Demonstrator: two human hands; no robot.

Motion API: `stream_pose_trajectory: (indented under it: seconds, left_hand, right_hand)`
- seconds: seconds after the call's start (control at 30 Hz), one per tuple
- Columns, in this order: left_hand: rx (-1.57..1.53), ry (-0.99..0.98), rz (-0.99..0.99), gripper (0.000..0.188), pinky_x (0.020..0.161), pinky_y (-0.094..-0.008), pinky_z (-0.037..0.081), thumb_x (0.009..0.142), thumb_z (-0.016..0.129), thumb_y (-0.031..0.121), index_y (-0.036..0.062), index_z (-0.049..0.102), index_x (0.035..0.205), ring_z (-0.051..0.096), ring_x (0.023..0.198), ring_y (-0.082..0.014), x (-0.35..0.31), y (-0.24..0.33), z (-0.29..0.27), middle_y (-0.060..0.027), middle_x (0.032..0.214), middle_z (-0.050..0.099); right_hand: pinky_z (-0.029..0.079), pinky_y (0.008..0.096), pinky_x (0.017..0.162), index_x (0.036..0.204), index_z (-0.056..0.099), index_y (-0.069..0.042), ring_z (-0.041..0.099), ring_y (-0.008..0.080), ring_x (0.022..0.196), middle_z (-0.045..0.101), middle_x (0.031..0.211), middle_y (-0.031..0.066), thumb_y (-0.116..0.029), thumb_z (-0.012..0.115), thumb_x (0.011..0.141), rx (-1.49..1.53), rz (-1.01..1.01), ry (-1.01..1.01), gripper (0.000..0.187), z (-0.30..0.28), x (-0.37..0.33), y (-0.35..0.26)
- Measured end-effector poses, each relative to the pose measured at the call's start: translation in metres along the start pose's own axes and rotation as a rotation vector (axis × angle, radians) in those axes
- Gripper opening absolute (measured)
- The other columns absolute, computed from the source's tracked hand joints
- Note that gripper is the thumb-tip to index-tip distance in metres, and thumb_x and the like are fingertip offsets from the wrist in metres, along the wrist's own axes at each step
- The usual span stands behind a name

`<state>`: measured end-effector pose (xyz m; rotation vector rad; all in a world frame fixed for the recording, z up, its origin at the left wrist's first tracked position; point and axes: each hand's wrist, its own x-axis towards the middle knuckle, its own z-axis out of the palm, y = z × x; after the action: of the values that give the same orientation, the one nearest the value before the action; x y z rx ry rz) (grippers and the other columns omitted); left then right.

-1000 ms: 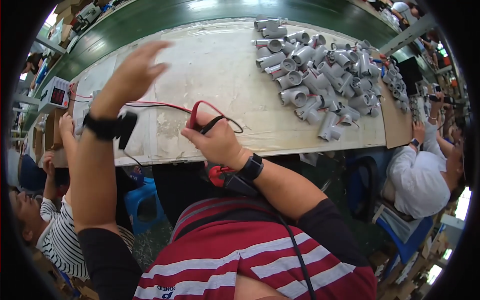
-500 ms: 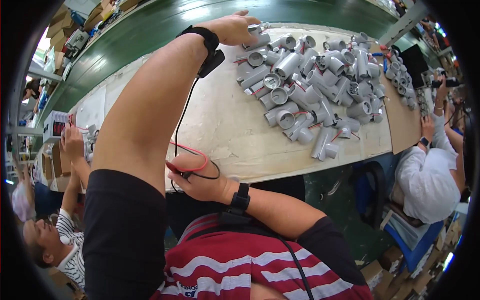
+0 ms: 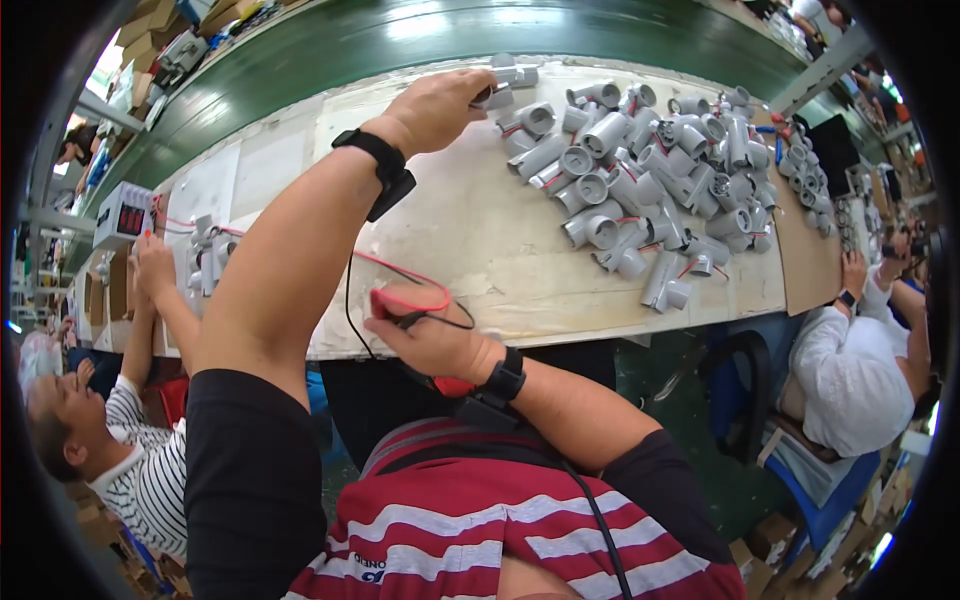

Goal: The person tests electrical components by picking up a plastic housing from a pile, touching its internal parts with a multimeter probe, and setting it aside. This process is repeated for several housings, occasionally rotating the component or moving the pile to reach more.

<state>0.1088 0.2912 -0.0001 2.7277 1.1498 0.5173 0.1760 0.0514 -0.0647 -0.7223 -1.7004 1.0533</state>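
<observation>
My left hand reaches far forward over the worktable, fingers closed on a grey plastic tube fitting; the hand hides part of it. Another grey fitting lies just beyond my fingertips. Close to the table's near edge, my right hand is closed around red and black test leads, whose wires loop above the knuckles. The tips of the leads are hard to make out. To the right spreads a large pile of grey tube fittings, several with short red wires showing.
A co-worker's hand is at the left beside more grey parts and a white box-shaped device. At the right sits a person in a white cap. A green conveyor belt runs behind the table.
My left hand has drawn back leftward and nearer from the far edge, with a grey fitting now in its fingers. My right hand has shifted slightly right, still gripping the leads.
</observation>
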Motion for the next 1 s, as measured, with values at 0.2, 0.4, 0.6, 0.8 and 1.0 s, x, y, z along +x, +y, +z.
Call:
stream_pose_trajectory:
  seconds: [0.2,0.4,0.6,0.8,1.0]
  left_hand:
    - [-0.299,0.199,-0.226,0.040,0.089,-0.0423,0.055,0.091,0.074,0.013,0.0034,0.060,0.127,0.070,0.102,-0.0364,-0.121,0.035,-0.072,-0.0187,0.110,0.073]
    - [-0.659,0.554,-0.672,0.036,0.084,-0.0373,0.056,0.085,0.078,0.005,0.0021,0.066,0.119,0.070,0.091,-0.0296,-0.300,0.084,-0.049,-0.0140,0.102,0.070]
    - [-0.318,0.510,-0.491,0.041,0.076,-0.0372,0.058,0.077,0.075,-0.006,0.0043,0.070,0.116,0.070,0.088,-0.0285,-0.340,0.122,-0.031,-0.0134,0.109,0.066]
    - [-0.276,0.438,-0.400,0.047,0.074,-0.0394,0.059,0.072,0.073,-0.009,0.0047,0.070,0.116,0.069,0.088,-0.0324,-0.340,0.133,-0.023,-0.0135,0.110,0.064]
    - [-0.325,0.460,-0.422,0.048,0.076,-0.0401,0.059,0.071,0.073,-0.009,0.0050,0.071,0.117,0.069,0.090,-0.0339,-0.337,0.133,-0.024,-0.0136,0.110,0.064]
  right_hand:
    - [0.053,0.0340,0.063,0.096,0.067,-0.004,0.066,0.0238,0.069,0.068,0.081,0.0085,-0.015,0.075,0.097,-0.081,0.078,0.077,0.013,0.004,-0.007,0.017]
    - [0.056,0.0279,0.060,0.103,0.066,-0.001,0.067,0.0139,0.068,0.072,0.086,0.0088,-0.012,0.070,0.100,0.414,0.481,0.155,0.012,-0.004,0.008,-0.001]
    - [0.058,0.0285,0.060,0.105,0.066,0.001,0.068,0.0155,0.069,0.073,0.088,0.0116,-0.011,0.071,0.100,0.408,0.527,0.221,0.014,0.005,0.017,-0.006]
    - [0.058,0.0274,0.060,0.104,0.066,0.001,0.069,0.0146,0.070,0.073,0.087,0.0100,-0.013,0.072,0.100,0.272,0.515,0.192,0.016,0.026,0.015,-0.011]
    - [0.056,0.0260,0.058,0.101,0.067,0.001,0.068,0.0126,0.067,0.073,0.085,0.0076,-0.013,0.074,0.099,0.177,0.492,0.167,0.015,0.030,0.021,-0.010]
